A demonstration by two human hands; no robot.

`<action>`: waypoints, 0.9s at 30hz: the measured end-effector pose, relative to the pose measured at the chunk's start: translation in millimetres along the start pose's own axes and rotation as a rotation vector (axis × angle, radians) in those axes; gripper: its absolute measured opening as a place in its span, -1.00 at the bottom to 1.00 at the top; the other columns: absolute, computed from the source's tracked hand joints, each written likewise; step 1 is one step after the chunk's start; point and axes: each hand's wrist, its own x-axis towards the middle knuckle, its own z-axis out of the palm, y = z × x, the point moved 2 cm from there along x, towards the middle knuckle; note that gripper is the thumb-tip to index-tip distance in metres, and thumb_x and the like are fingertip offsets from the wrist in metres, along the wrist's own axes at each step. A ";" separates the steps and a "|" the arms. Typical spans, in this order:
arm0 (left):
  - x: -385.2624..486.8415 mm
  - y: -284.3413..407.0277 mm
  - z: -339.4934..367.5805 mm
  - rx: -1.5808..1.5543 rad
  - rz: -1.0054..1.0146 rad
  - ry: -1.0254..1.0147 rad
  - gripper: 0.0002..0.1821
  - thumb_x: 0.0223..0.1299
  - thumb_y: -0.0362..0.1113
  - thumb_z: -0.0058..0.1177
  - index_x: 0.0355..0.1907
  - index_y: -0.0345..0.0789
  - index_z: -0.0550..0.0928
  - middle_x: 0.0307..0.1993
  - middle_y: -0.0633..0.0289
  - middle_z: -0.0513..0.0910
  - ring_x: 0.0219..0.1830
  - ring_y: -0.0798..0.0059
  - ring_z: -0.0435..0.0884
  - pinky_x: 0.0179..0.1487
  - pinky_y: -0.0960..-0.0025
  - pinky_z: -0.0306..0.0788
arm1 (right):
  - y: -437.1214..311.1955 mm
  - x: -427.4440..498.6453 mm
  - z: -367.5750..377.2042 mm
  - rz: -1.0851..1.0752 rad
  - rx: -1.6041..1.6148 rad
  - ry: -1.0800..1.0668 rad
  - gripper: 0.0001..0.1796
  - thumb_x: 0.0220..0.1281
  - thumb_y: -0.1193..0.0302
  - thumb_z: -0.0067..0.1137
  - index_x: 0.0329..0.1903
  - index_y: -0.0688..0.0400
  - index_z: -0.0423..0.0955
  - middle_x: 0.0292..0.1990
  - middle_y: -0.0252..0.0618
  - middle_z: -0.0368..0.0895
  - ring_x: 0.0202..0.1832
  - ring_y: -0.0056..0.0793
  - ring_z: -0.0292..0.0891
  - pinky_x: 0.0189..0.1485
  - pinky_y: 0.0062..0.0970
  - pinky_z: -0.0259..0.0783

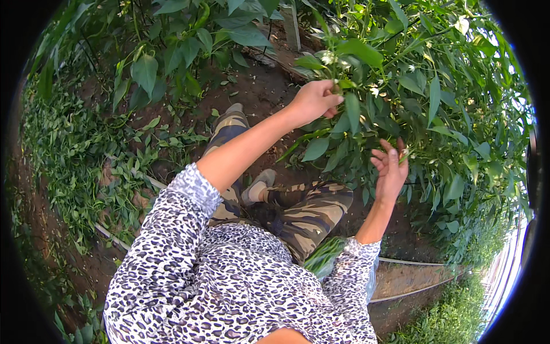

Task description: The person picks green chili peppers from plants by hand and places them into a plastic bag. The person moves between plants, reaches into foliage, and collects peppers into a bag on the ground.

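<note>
My left hand reaches up to a leafy pepper plant with small white flowers. Its thumb and fingers are closed on a stem of the plant, just left of a hanging leaf. Lower and to the right, my right hand is raised in front of the foliage, palm turned up. A small green piece with a whitish tip lies between its thumb and fingers. Long green peppers hang among the leaves below my left hand.
More pepper plants stand at the upper left. Cut or fallen foliage covers soil at the left, crossed by a pale pipe. Beside my right forearm is a bundle of thin green pods or leaves. A post rises at the top.
</note>
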 end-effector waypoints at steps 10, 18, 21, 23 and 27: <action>31.4 33.0 53.4 0.004 0.071 -0.227 -0.80 0.14 -0.39 -0.11 -0.27 -0.49 0.52 -0.45 0.15 0.57 -0.48 0.50 0.61 -0.39 0.49 0.52 | -18.3 5.5 -45.4 0.049 0.063 0.088 -0.58 0.29 0.31 -0.09 0.10 0.27 0.20 -0.15 0.02 0.50 -0.32 -0.36 0.54 -0.34 -0.51 0.49; 15.7 44.2 80.7 0.220 0.151 -0.303 -0.73 0.13 -0.22 -0.08 -0.39 -0.43 0.53 -0.62 0.18 0.54 -0.59 0.53 0.58 -0.46 0.44 0.46 | -38.7 -43.8 -49.7 0.231 -0.301 -0.084 -0.50 0.25 0.27 -0.03 0.10 0.36 0.19 -0.21 -0.03 0.53 -0.33 -0.41 0.54 -0.32 -0.55 0.49; 9.2 49.7 81.0 0.549 0.461 -0.215 -0.76 0.05 -0.26 -0.03 -0.57 -0.40 0.45 -0.63 -0.03 0.45 -0.47 0.10 0.48 -0.34 0.16 0.34 | -74.3 -60.0 -48.4 0.244 -0.904 -0.474 -0.63 0.19 0.33 0.04 -0.04 0.32 0.36 -0.25 -0.15 0.57 -0.32 -0.41 0.55 -0.27 -0.54 0.45; -1.1 49.2 79.7 0.568 0.609 -0.180 -0.79 0.03 -0.28 -0.02 -0.58 -0.39 0.45 -0.58 -0.02 0.42 -0.40 0.05 0.42 -0.30 0.13 0.29 | -125.6 -79.7 -56.9 0.081 -0.914 -0.676 -0.71 0.13 0.39 0.11 -0.15 0.33 0.43 -0.31 -0.21 0.59 -0.33 -0.41 0.55 -0.24 -0.54 0.43; -21.2 38.8 71.1 0.439 0.536 -0.167 -0.88 -0.02 -0.38 0.00 -0.55 -0.40 0.47 -0.57 0.05 0.44 -0.45 0.14 0.44 -0.34 0.22 0.32 | -228.4 -100.1 -77.0 -0.099 -0.812 -0.351 -0.72 0.06 0.46 0.13 -0.19 0.39 0.42 -0.34 -0.11 0.58 -0.38 -0.45 0.55 -0.31 -0.55 0.46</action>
